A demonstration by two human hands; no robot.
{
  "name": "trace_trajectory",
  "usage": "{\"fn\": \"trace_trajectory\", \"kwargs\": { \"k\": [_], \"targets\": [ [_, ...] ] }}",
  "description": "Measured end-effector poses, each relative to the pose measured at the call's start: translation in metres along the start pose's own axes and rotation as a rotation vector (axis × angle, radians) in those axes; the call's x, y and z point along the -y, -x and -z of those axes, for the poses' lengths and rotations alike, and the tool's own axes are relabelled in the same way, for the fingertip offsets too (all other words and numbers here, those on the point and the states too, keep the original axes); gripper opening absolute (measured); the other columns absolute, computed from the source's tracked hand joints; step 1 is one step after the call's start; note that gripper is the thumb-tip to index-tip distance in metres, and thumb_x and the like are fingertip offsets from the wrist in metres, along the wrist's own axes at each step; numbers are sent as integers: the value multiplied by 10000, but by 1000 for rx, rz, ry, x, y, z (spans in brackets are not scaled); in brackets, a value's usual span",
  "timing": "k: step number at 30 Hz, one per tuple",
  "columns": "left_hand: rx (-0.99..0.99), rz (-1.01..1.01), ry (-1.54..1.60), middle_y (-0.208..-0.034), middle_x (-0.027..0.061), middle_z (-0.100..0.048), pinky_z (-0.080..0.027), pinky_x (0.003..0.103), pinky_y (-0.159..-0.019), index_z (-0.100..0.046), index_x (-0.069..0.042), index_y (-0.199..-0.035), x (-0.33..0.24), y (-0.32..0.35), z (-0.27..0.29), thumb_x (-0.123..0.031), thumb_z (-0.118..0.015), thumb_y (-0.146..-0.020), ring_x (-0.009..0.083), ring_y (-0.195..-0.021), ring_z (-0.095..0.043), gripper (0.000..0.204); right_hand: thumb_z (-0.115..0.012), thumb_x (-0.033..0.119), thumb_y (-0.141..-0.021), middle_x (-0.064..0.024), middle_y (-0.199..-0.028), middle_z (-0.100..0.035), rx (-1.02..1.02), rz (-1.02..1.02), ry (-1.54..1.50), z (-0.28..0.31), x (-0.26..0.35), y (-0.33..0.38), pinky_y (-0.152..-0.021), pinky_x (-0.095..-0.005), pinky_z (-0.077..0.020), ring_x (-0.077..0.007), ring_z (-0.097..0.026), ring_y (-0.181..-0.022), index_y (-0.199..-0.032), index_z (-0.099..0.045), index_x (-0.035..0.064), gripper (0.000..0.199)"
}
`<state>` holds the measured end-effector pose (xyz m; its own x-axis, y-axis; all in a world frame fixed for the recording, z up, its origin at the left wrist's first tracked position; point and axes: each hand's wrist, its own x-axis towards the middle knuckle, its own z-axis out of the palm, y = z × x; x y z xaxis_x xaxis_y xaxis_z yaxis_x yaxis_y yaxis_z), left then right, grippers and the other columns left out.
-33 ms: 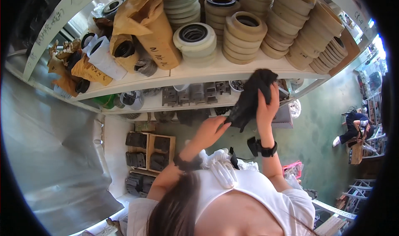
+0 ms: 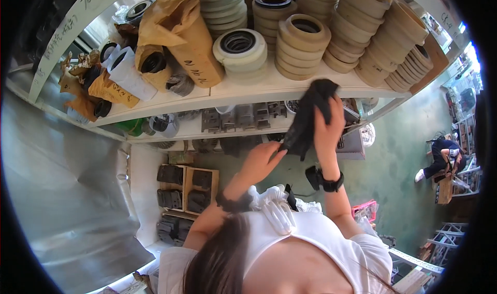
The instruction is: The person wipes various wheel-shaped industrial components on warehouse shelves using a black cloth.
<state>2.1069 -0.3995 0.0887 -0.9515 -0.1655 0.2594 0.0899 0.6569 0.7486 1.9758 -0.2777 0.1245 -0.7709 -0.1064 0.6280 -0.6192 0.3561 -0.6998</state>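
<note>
A limp black cloth, perhaps a rag, hangs in front of the shelf edge, between both hands. My right hand is closed round its right side near the top. My left hand pinches its lower left corner between thumb and fingers. Behind the cloth's top runs the front edge of the white shelf. On that shelf, just beyond, stand a stack of beige rings and a whitish stack with black rings inside. How the cloth is folded cannot be made out.
Brown paper bags with rings stand at the shelf's left. Dark metal parts lie on the lower shelf. A wooden box of black parts is below left. Far right, a person sits bent over on the green floor.
The black cloth and my right hand have shifted slightly left. My left hand keeps its pinch on the corner, and the shelf view has barely moved.
</note>
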Motion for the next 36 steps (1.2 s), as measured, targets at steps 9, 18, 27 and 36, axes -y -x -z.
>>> {"fn": "trace_trajectory", "kwargs": {
  "k": [9, 18, 27, 36],
  "targets": [
    [-114, 77, 117, -713, 172, -528, -402, 374, -535, -526, -12, -833, 25, -23, 10, -167, -541, -816, 326, -629, -538, 156, -628, 161, -583, -105, -819, -535, 349, 376, 518, -81, 40, -41, -689, -337, -426, -262, -484, -810, -753, -578, 38, 215],
    [-110, -84, 28, -738, 176, -537, -410, 393, -588, -532, -2, -824, 19, -53, 19, -150, -560, -794, 359, -683, -527, 154, -616, 100, -551, -72, -762, -533, 453, 407, 622, -85, 36, -56, -662, -316, -441, -245, -487, -798, -645, -592, 48, 110],
    [92, -142, 70, -773, 166, -544, -420, 402, -617, -544, -1, -839, 15, -36, 6, -215, -549, -802, 355, -712, -522, 217, -592, 99, -588, -66, -772, -556, 527, 303, 535, -13, 36, -48, -637, -324, -454, -260, -506, -786, -699, -586, 54, 119],
    [89, 11, 3, -812, 159, -570, -429, 397, -656, -559, -13, -871, 15, -28, 24, -171, -535, -804, 348, -765, -537, 173, -576, 138, -572, -63, -745, -499, 548, 496, 557, -70, 50, -26, -633, -298, -432, -231, -467, -779, -646, -556, 71, 101]
  ]
}}
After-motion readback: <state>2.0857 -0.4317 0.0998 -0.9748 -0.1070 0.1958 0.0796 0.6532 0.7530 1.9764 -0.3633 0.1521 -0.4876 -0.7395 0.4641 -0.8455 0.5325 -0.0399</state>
